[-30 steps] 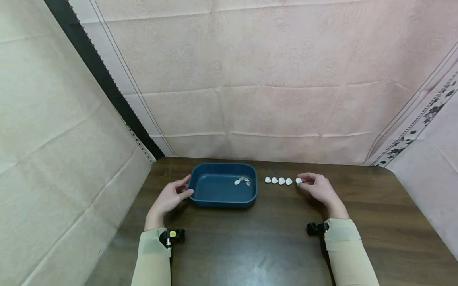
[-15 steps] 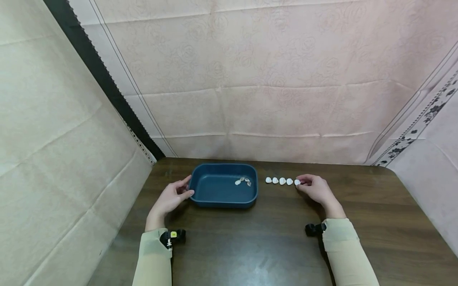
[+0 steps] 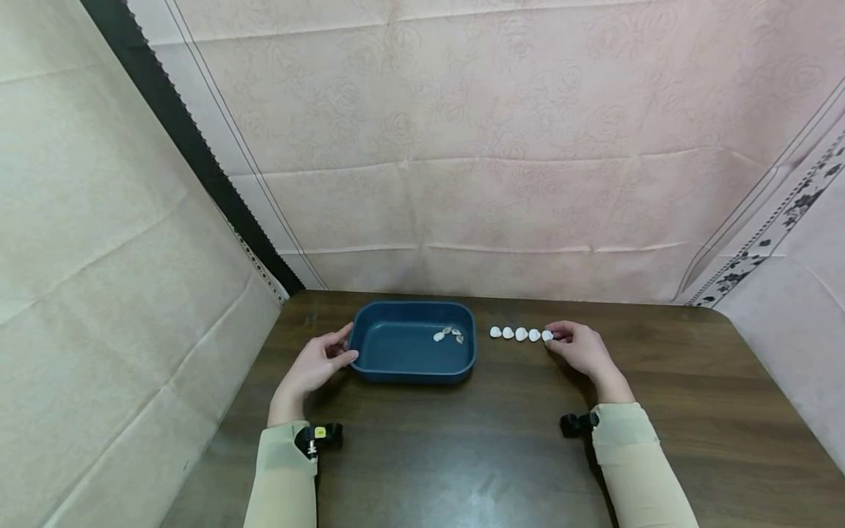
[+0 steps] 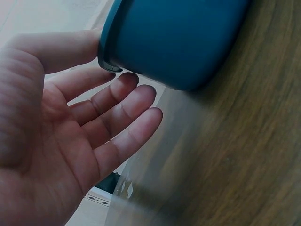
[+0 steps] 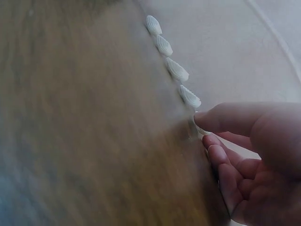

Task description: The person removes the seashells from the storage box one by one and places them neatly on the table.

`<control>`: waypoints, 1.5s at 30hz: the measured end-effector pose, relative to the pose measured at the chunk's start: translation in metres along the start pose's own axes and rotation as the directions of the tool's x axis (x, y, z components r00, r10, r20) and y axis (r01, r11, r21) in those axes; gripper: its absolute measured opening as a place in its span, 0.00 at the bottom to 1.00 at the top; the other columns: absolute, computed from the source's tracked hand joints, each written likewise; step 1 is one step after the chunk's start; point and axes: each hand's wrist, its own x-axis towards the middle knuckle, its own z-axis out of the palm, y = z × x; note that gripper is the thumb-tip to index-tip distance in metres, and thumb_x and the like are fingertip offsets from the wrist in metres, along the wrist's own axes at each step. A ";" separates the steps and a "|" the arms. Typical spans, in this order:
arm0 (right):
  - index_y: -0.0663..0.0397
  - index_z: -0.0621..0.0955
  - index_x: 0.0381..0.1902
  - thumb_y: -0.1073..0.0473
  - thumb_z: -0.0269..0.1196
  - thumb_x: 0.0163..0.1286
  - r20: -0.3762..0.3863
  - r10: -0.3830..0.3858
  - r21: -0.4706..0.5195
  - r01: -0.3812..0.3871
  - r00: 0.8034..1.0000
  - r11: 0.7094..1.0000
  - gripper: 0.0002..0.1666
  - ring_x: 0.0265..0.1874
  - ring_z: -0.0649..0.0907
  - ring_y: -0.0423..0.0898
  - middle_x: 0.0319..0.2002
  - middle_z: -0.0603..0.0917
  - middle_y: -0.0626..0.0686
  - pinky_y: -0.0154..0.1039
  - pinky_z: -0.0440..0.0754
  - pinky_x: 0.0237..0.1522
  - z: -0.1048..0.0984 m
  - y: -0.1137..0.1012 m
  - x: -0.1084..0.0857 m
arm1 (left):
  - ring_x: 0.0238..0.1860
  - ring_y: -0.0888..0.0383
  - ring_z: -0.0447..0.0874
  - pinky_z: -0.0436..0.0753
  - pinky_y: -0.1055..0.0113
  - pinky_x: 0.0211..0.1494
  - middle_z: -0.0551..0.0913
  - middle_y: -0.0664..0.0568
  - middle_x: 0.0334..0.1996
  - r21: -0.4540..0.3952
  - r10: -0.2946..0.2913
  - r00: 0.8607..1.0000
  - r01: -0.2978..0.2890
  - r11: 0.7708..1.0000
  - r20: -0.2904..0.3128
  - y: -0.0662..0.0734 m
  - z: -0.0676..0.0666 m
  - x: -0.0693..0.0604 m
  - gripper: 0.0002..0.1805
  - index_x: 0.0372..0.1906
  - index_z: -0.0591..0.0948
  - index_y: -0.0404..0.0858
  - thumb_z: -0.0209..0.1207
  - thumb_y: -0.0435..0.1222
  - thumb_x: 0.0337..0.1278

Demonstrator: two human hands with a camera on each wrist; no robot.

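Left hand, loose-fingered, touches the tray — right hand seemingly pinches a shell.

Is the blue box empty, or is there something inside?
Not empty, but nowhere near full: the head view shows a few small shells lying toward the right side of the blue box, with much of its bottom bare.

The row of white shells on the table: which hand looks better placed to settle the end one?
Probably the right hand: it pinches the end shell. The left hand touches the left end of the blue tray, which lies between it and the row.
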 end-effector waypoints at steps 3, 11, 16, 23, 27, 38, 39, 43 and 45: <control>0.59 0.85 0.61 0.56 0.69 0.77 -0.002 0.005 0.001 -0.005 1.000 1.000 0.19 0.49 0.84 0.55 0.50 0.87 0.58 0.51 0.79 0.51 0.001 0.000 0.000 | 0.47 0.48 0.77 0.76 0.54 0.48 0.81 0.47 0.45 0.003 0.003 1.000 -0.003 1.000 -0.001 0.000 0.000 0.000 0.36 0.81 0.71 0.42 0.67 0.44 0.73; 0.59 0.85 0.61 0.56 0.69 0.76 -0.006 0.002 -0.001 -0.002 1.000 1.000 0.20 0.48 0.84 0.54 0.50 0.87 0.58 0.50 0.78 0.50 0.002 0.000 0.001 | 0.47 0.49 0.78 0.77 0.54 0.49 0.82 0.47 0.45 0.007 0.010 1.000 -0.010 1.000 -0.004 0.000 -0.001 -0.001 0.36 0.81 0.71 0.42 0.68 0.43 0.73; 0.59 0.85 0.62 0.55 0.69 0.76 -0.002 0.002 -0.006 -0.002 1.000 1.000 0.21 0.48 0.84 0.55 0.51 0.87 0.59 0.51 0.78 0.51 0.001 0.000 0.001 | 0.48 0.48 0.78 0.78 0.54 0.49 0.82 0.47 0.46 0.006 0.006 1.000 -0.006 1.000 -0.004 0.001 -0.001 -0.001 0.36 0.81 0.71 0.42 0.68 0.43 0.73; 0.59 0.85 0.62 0.56 0.69 0.76 0.001 0.005 0.007 -0.005 1.000 1.000 0.21 0.48 0.84 0.55 0.51 0.87 0.59 0.51 0.78 0.51 0.001 0.000 0.000 | 0.48 0.48 0.78 0.77 0.54 0.50 0.82 0.46 0.46 0.004 -0.001 1.000 0.001 1.000 -0.004 0.000 0.000 -0.001 0.36 0.81 0.71 0.42 0.67 0.44 0.73; 0.59 0.85 0.62 0.55 0.70 0.76 0.000 0.001 0.005 -0.001 1.000 1.000 0.21 0.48 0.84 0.55 0.51 0.87 0.59 0.50 0.78 0.51 0.001 0.000 0.000 | 0.48 0.48 0.78 0.77 0.54 0.49 0.82 0.46 0.46 0.010 -0.003 1.000 0.003 1.000 -0.005 0.001 0.000 -0.001 0.36 0.81 0.71 0.43 0.67 0.44 0.73; 0.60 0.84 0.63 0.57 0.70 0.76 0.016 0.005 0.035 -0.005 1.000 0.999 0.22 0.49 0.84 0.55 0.52 0.86 0.60 0.49 0.79 0.50 0.000 -0.002 -0.002 | 0.48 0.48 0.77 0.76 0.54 0.50 0.82 0.47 0.46 0.013 -0.004 1.000 0.004 1.000 -0.007 0.003 -0.001 -0.002 0.36 0.81 0.71 0.42 0.67 0.43 0.73; 0.60 0.84 0.63 0.56 0.70 0.76 0.017 0.009 0.040 -0.010 1.000 0.999 0.22 0.49 0.84 0.55 0.53 0.86 0.60 0.49 0.79 0.51 0.000 -0.002 -0.002 | 0.48 0.48 0.77 0.76 0.54 0.50 0.82 0.47 0.46 0.012 -0.004 1.000 0.004 1.000 -0.007 0.003 -0.001 -0.002 0.36 0.81 0.71 0.42 0.67 0.43 0.73; 0.61 0.83 0.64 0.56 0.71 0.75 0.025 0.017 0.060 -0.018 1.000 0.998 0.24 0.50 0.84 0.56 0.54 0.86 0.61 0.49 0.79 0.51 -0.001 -0.003 -0.003 | 0.48 0.48 0.77 0.76 0.54 0.50 0.82 0.47 0.46 0.004 -0.001 1.000 0.001 1.000 -0.004 0.003 -0.001 -0.002 0.36 0.81 0.71 0.42 0.68 0.43 0.73; 0.62 0.83 0.64 0.56 0.71 0.75 0.029 0.020 0.072 -0.022 0.999 0.997 0.24 0.51 0.84 0.56 0.54 0.86 0.62 0.48 0.80 0.50 -0.002 -0.003 -0.003 | 0.48 0.48 0.77 0.76 0.54 0.50 0.82 0.47 0.46 0.002 0.000 1.000 0.000 1.000 -0.004 0.003 -0.001 -0.002 0.36 0.81 0.71 0.41 0.68 0.42 0.73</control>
